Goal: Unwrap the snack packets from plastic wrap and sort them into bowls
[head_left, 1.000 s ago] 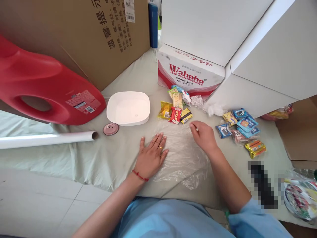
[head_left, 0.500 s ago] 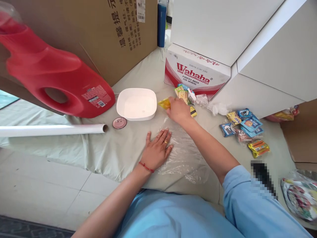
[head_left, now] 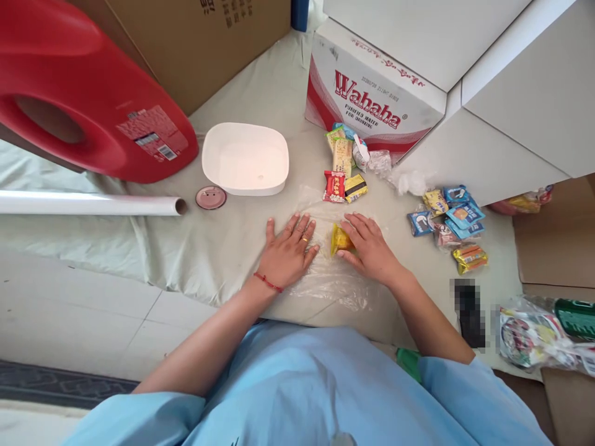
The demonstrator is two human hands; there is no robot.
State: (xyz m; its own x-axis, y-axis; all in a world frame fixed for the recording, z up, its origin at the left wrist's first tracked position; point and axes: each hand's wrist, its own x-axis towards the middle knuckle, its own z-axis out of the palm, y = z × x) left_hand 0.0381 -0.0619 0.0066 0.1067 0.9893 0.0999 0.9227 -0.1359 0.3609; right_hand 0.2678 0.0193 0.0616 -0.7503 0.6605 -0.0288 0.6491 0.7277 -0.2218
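My left hand [head_left: 287,251] lies flat with fingers spread on a clear plastic bag [head_left: 334,291], pressing its left side; a gold ring and a red string bracelet show on it. Between the thumb and fingers of my right hand [head_left: 369,248] is a small yellow snack packet [head_left: 341,240], low over the bag; the hand partly hides it. Whether the packet rests on the plastic I cannot tell. Behind the bag lie a red snack packet [head_left: 334,186] and a yellow one with a black stripe [head_left: 356,188]. A white plastic tub [head_left: 245,186] stands back left, with nothing visible inside.
A pinkish round lid-like disc [head_left: 211,197] sits beside the tub. Leftward are a red jug [head_left: 153,111] and a white tube [head_left: 93,204]. At the back stands a Wahaha carton [head_left: 372,105]. Several wrapped snacks [head_left: 465,217] lie right, near a pixelated dark object [head_left: 469,316].
My right hand has come back toward me with the yellow packet, from beside the tub to over the plastic bag. My left hand stays flat. The view has tilted downward.
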